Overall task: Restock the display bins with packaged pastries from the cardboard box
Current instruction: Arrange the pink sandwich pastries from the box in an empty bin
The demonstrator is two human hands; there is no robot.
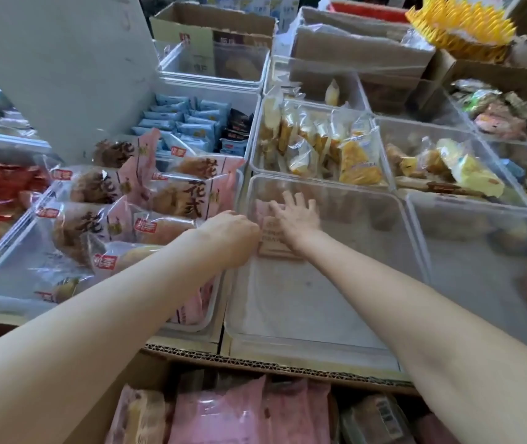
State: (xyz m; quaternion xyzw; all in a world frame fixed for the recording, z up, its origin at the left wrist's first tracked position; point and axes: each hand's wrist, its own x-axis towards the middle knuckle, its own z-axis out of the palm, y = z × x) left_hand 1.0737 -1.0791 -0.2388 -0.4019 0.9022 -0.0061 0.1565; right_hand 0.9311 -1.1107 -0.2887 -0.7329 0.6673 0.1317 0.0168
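One pink pastry pack [273, 233] is laid flat in the clear bin [320, 322], at its far end. It is pressed by the right hand [297, 216] with fingers spread wide. Its left edge is gripped by the curled left hand [235, 237]. More pink packs [223, 418] are seen in the cardboard box [271, 366] below.

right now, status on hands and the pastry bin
Left hand curled at the clear bin's left wall, grip unclear. Right hand open, fingers spread on a pink pastry pack inside. Bin otherwise near empty; nothing blocking.
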